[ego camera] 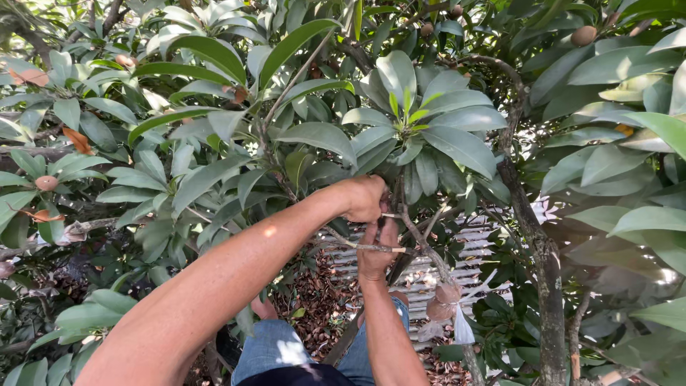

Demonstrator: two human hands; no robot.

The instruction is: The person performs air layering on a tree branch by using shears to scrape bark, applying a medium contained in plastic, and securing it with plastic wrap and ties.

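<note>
Left forearm [214, 286] fills the lower foreground, running up from the bottom edge to the twig [411, 221] at frame centre. Leaves [214, 50], large and glossy green, crowd every side of that twig. Trunk [547, 279], grey and rough, stands right of the twig and climbs into a curved branch above it. Jeans [275, 347] show below the twig, over ground littered with brown leaf debris. Corrugated sheet [429, 275], pale, lies on the ground behind and below the twig.

Left hand [364, 199] is closed in a fist, fingers curled around the twig at its upper part. Right hand [376, 250] sits directly below the left hand, fingers wrapped on the same twig; a thin pale stick [379, 248] crosses at its fingers. Whether the right hand pinches the stick or the twig alone cannot be told.

Brown fruit [448, 293] hangs below and right of the twig, with a second just beneath it and a white wrapping [463, 330] under both. Round fruit [46, 183] sits far left of the twig; another fruit [584, 35] hangs high to its right.
</note>
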